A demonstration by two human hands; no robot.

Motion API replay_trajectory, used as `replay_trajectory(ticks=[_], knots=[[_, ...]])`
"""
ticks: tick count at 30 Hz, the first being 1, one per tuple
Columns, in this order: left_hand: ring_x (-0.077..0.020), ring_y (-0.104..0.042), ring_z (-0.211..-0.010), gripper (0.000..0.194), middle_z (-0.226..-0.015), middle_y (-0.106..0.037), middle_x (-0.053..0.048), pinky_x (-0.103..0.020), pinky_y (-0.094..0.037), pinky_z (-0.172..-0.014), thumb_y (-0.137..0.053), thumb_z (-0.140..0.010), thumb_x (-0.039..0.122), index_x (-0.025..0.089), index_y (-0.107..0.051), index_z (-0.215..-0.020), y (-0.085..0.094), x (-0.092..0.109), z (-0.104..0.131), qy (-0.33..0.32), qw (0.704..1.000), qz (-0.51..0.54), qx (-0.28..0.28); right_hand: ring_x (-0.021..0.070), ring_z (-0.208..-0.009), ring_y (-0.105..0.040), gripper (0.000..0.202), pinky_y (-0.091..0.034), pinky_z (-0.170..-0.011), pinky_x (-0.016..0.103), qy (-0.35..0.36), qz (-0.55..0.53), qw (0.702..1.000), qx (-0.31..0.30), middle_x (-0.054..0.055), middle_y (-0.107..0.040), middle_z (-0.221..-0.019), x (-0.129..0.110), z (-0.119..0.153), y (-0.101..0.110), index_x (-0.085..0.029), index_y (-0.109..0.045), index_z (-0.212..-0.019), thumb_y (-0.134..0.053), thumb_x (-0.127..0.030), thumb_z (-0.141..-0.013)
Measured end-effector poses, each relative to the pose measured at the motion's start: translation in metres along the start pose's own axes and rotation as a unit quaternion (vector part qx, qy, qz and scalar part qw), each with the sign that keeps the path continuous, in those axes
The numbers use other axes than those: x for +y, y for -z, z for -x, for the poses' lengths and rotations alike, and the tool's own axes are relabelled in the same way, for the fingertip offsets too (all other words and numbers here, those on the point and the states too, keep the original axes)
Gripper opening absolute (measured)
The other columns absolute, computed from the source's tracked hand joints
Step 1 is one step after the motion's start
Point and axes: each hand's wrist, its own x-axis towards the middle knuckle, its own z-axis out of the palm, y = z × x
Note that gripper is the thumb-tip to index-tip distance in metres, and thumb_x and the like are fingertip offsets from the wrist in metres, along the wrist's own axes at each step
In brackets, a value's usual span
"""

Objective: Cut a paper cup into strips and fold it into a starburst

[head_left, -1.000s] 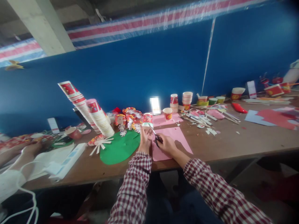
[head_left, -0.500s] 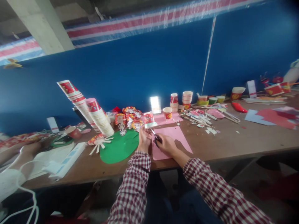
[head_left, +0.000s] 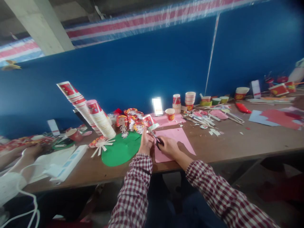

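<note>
My left hand (head_left: 146, 141) is closed on a red and white paper cup (head_left: 148, 120), which is tilted. In my right hand (head_left: 169, 146) is a pair of scissors with dark handles (head_left: 160, 143); its blades reach up to the cup's edge. Below my right hand lies a pink paper sheet (head_left: 182, 144), and a green oval sheet (head_left: 122, 152) is just left of my left hand. Several cut-out paper figures with red and yellow frills (head_left: 122, 122) stand behind the green sheet.
Tall leaning stacks of paper cups (head_left: 101, 118) rise at the left. A white power strip (head_left: 70, 164) lies near another person's arm (head_left: 30, 155). One paper cup (head_left: 170, 115) stands behind the pink sheet. Markers (head_left: 201, 119), paper scraps (head_left: 215, 132) and coloured sheets (head_left: 277, 118) cover the right side.
The paper cup has tilted and turned in my left hand, with its white edge now slanting up to the right. The scissors stay at its edge, and my right hand has hardly moved.
</note>
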Motion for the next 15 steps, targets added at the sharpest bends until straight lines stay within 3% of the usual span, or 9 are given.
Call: replay_trajectory(ticks=[4, 10, 15], knots=[[-0.0103, -0.061, -0.056, 0.037, -0.071, -0.064, -0.005, -0.012, -0.036, -0.034, -0.057, -0.079, 0.048, 0.015, -0.059, -0.097, 0.0045, -0.0006, -0.0031, 0.021, 0.999, 0.012, -0.036, 0.0193, -0.078, -0.064, 0.026, -0.039, -0.065, 0.026, 0.0, -0.012, 1.0, 0.009, 0.004, -0.07, -0.087, 0.0005, -0.0006, -0.0007, -0.021, -0.06, -0.105, -0.053, -0.027, -0.081], [-0.0068, -0.056, -0.047, 0.037, -0.068, -0.062, -0.005, -0.01, -0.024, -0.029, -0.056, -0.08, 0.047, 0.013, -0.059, -0.094, 0.0035, 0.0011, -0.0012, 0.039, 0.999, -0.013, -0.032, 0.0174, -0.074, -0.063, 0.028, -0.04, -0.064, 0.025, -0.011, -0.017, 1.0, 0.008, 0.004, -0.07, -0.084, 0.0015, -0.0017, -0.0014, -0.02, -0.06, -0.107, -0.053, -0.029, -0.081], [-0.0068, -0.053, -0.044, 0.038, -0.067, -0.063, -0.007, -0.011, -0.022, -0.028, -0.053, -0.081, 0.046, 0.011, -0.059, -0.092, 0.0024, 0.0017, 0.0012, 0.05, 0.998, -0.025, -0.037, 0.0179, -0.074, -0.063, 0.027, -0.04, -0.064, 0.025, -0.008, -0.023, 1.0, 0.006, 0.004, -0.07, -0.084, 0.002, -0.0019, -0.0014, -0.02, -0.06, -0.106, -0.053, -0.028, -0.082]])
